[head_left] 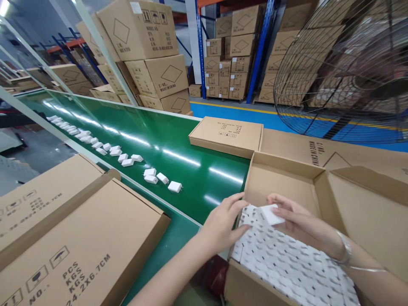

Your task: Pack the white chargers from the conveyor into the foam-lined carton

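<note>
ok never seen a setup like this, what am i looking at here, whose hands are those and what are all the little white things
There is no machine at work here: the one picture comes from a camera worn on a person's head, looking down at their own two bare hands. The right hand holds a small white charger over an open cardboard box already packed with rows of the same chargers. The left hand rests on the packed rows at the box's edge. Beside the box runs a green conveyor belt carrying a line of more white chargers. A closed flat carton lies on the belt's far side.
</note>
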A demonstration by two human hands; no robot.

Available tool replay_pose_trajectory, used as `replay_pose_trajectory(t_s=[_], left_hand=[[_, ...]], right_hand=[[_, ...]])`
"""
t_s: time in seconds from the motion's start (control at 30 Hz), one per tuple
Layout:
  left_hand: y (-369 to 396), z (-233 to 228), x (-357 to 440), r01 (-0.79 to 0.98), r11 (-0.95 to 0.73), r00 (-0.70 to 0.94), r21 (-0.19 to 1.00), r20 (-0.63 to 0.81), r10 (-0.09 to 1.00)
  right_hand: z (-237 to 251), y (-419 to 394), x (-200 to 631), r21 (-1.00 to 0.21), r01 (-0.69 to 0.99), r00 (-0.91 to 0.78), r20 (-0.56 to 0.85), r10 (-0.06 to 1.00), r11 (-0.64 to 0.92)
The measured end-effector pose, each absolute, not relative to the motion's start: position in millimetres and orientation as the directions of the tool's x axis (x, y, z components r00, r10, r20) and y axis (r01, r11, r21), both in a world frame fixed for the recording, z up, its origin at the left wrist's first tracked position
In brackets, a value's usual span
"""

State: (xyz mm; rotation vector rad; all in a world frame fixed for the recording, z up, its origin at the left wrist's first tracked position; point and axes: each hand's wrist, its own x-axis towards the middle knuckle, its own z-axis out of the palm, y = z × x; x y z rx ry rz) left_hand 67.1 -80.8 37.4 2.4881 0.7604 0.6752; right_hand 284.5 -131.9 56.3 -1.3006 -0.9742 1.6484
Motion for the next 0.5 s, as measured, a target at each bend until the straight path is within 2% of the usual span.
replay_pose_trajectory(t_s=[0.07,0.1,0.17,0.23,0.27,0.3,0.43,0.5], left_hand=[[-72.5,27.4,55.0,0.522,-0.763,0.734,0.381,0.256,0.63],[-68.1,21.9,49.3,0.584,-0.755,0.725,0.298,0.227,0.65],[-59.9,11.4,40.5,0.683,-0.71,0.688,0.169,0.177,0.704],[-53.3,3.9,35.3,0.755,-0.646,0.631,0.11,0.141,0.763],[-50.6,1.7,33.7,0.784,-0.612,0.599,0.101,0.131,0.79],[-48.4,0.6,32.3,0.81,-0.578,0.567,0.099,0.123,0.815],[-41.4,1.9,26.0,0.877,-0.47,0.464,0.104,0.076,0.883],[-38.0,3.0,21.9,0.901,-0.423,0.42,0.091,0.051,0.906]], right_hand=[[48.1,-133.9,312.7,-0.913,0.144,0.041,-0.379,0.924,-0.381],[42.5,-135.5,327.5,-0.869,0.308,0.132,-0.365,0.922,-0.388],[29.3,-139.2,352.6,-0.675,0.606,0.262,-0.332,0.906,-0.422],[16.3,-142.8,364.9,-0.472,0.763,0.322,-0.317,0.892,-0.443],[10.9,-144.6,365.1,-0.431,0.789,0.313,-0.332,0.89,-0.438],[6.4,-146.4,362.0,-0.449,0.786,0.277,-0.358,0.891,-0.425],[-3.7,-152.7,338.3,-0.724,0.538,0.076,-0.468,0.88,-0.432],[-5.0,-152.1,334.9,-0.763,0.447,0.079,-0.487,0.87,-0.468]])
